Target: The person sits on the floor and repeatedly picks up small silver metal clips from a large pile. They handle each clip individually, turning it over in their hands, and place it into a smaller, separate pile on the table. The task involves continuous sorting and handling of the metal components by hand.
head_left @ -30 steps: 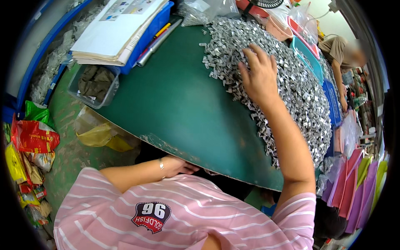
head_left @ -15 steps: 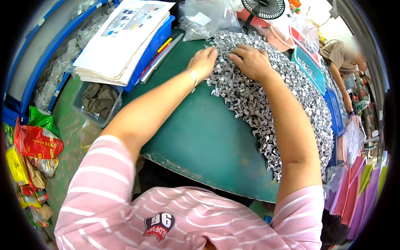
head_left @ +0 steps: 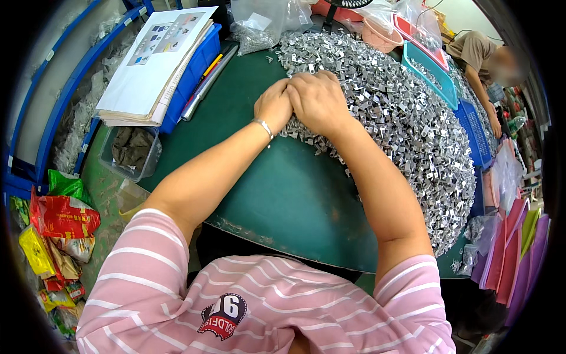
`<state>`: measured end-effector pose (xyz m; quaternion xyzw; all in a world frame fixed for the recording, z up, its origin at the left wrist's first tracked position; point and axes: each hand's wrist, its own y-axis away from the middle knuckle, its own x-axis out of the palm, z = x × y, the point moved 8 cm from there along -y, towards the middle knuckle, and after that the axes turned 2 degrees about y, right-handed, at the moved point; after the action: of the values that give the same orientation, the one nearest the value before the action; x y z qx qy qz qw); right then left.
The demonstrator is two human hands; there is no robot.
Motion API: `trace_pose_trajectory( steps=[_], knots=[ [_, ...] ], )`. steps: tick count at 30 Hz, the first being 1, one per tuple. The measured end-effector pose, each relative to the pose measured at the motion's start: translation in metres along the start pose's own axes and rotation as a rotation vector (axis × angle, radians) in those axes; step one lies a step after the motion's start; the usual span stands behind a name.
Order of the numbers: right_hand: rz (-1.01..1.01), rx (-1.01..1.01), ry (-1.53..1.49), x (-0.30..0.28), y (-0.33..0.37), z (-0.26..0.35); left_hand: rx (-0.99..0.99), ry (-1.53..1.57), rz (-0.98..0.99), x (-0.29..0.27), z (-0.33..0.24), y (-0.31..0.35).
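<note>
A big heap of small silvery bent metal clips with holes (head_left: 407,130) covers the right and far part of the green tabletop (head_left: 283,200). At the heap's left edge my two hands meet, backs upward. My left hand (head_left: 273,107) is curled, with a bracelet on its wrist. Against its thumb side lies my right hand (head_left: 319,104), also curled, its fingers bent down over the clips. Both hands look closed. Their fingertips and whatever is under the palms are hidden.
A blue bin (head_left: 191,82) topped with papers (head_left: 156,59) stands at the left, pens beside it. Behind the heap are a bag of parts (head_left: 256,32) and a fan (head_left: 348,3). Right of it stand a teal basket (head_left: 433,79) and blue basket (head_left: 471,133); another person (head_left: 477,65) works beyond.
My right hand has come left and slightly nearer, from on the heap to against my left hand. The left hand has curled and shifted slightly nearer. The whole view has shifted a little.
</note>
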<state>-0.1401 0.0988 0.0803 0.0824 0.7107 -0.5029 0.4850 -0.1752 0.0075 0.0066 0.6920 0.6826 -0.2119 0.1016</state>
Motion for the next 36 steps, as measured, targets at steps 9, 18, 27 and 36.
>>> trace_pose_trajectory(
  steps=[9,18,27,36],
  knots=[
    [0.081,0.068,-0.022,-0.055,0.084,0.054,0.386,-0.135,0.034,0.018,-0.026,0.094],
    [0.323,0.372,-0.104,-0.089,0.196,0.085,0.739,-0.357,0.45,0.047,-0.053,0.187],
    [-0.047,0.713,-0.222,-0.136,0.247,0.063,0.834,-0.623,0.385,0.063,-0.065,0.157],
    [-0.036,0.701,-0.177,-0.146,0.256,0.09,0.778,-0.142,0.446,0.032,-0.087,0.217]
  ],
)
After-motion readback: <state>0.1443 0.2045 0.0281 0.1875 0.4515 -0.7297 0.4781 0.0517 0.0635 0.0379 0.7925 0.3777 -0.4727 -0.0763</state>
